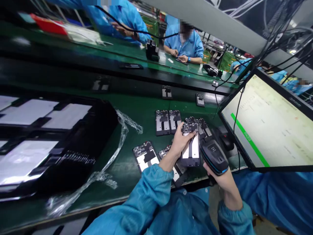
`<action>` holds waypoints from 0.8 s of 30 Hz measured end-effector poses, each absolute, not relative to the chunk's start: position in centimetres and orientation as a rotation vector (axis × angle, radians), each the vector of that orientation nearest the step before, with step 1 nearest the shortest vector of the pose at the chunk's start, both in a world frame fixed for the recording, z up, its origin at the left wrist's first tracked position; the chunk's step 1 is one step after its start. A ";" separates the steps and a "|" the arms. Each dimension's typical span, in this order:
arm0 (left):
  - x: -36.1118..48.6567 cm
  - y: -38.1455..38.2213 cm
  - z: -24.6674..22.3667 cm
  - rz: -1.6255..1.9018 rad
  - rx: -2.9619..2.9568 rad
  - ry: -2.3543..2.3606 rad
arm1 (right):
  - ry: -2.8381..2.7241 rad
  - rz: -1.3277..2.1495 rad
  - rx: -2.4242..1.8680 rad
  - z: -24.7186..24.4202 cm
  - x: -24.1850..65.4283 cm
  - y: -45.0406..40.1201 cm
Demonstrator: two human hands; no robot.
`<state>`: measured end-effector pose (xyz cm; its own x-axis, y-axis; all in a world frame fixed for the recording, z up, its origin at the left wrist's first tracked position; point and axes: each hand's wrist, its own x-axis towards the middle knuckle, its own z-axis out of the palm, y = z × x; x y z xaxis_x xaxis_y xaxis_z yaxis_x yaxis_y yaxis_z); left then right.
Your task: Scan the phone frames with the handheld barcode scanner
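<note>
My left hand point(181, 139) is closed on the upper part of an opened phone point(191, 150), whose circuit board and pale battery face up. It is held above other opened phones on the green bench. My right hand point(217, 176) grips a black barcode scanner point(214, 156) with a blue edge stripe, just right of the held phone. Two opened phones point(162, 122) lie side by side beyond my left hand. Another opened phone point(146, 156) rests left of my left wrist, and several more lie partly hidden under and behind the held phone.
A monitor point(271, 127) showing a green PASS bar stands at the right, with a black mouse point(227, 141) beside it. On the left lies a black tray point(102, 117) of pale panels, near crumpled clear plastic point(119, 147). A conveyor point(141, 78) runs behind; co-workers sit beyond it.
</note>
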<state>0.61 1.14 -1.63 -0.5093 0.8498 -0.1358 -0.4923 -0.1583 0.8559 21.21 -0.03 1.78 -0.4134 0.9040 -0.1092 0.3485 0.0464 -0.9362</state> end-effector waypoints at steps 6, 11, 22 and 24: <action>1.9 1.3 -1.9 1.795 0.675 1.552 | -2.066 1.253 -1.244 3.4 19.9 -1.9; 2.7 1.3 -1.6 1.768 0.814 1.699 | -2.029 1.200 -1.311 3.2 18.9 -1.4; 3.0 1.1 -2.1 1.833 0.815 1.802 | -2.035 1.371 -1.001 4.7 18.2 -2.3; 3.2 0.7 -1.9 1.838 0.805 1.824 | -2.011 1.366 -0.963 5.3 17.0 -2.3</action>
<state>3.18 0.68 -1.85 -0.7405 0.6641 0.1035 0.0984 -0.0452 0.9941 17.00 -2.28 5.25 -0.6119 0.7905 0.0278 0.2655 0.2383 -0.9342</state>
